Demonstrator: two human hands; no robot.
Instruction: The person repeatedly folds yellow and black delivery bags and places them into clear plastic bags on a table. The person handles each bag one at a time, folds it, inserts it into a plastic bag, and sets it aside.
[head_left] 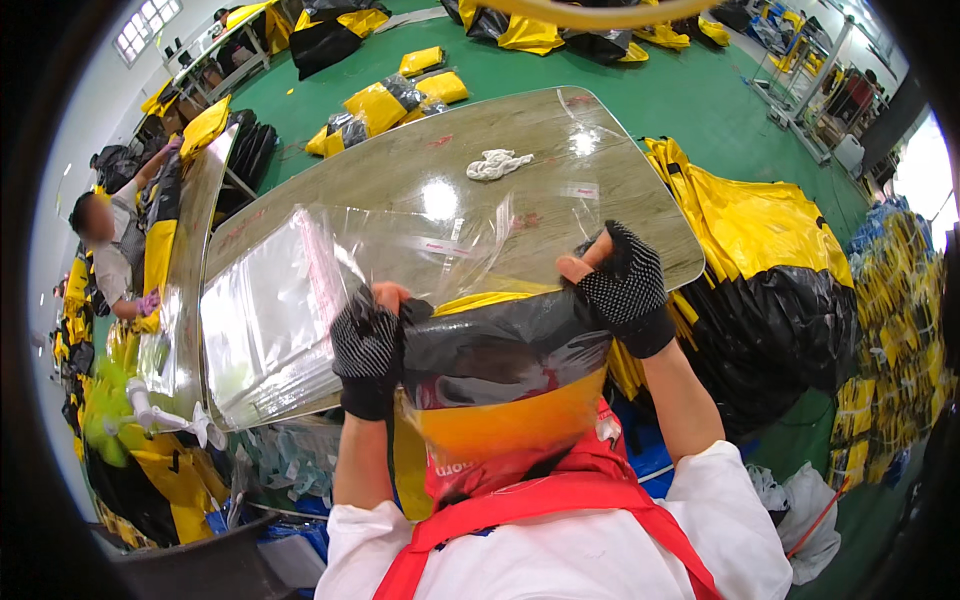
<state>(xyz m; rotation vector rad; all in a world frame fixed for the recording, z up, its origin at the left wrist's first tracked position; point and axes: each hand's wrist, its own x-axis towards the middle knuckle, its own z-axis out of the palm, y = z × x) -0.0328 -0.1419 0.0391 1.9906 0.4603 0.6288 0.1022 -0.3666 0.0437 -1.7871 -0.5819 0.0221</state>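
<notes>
My left hand (366,345) and my right hand (622,285), both in black dotted fingerless gloves, grip the two upper corners of a clear plastic bag (505,400). Inside the bag sits a folded black and yellow garment (500,345), held upright at the near edge of the table (400,175). The bag's clear open flap (450,245) stands up above the garment. Just left of my left hand a stack of clear plastic bags (265,320) lies on the table.
A white crumpled cloth (497,163) lies far on the table. Piled black and yellow garments (770,270) sit to the right, more on the green floor (395,100). Another person (110,250) works at a second table (190,270) on the left.
</notes>
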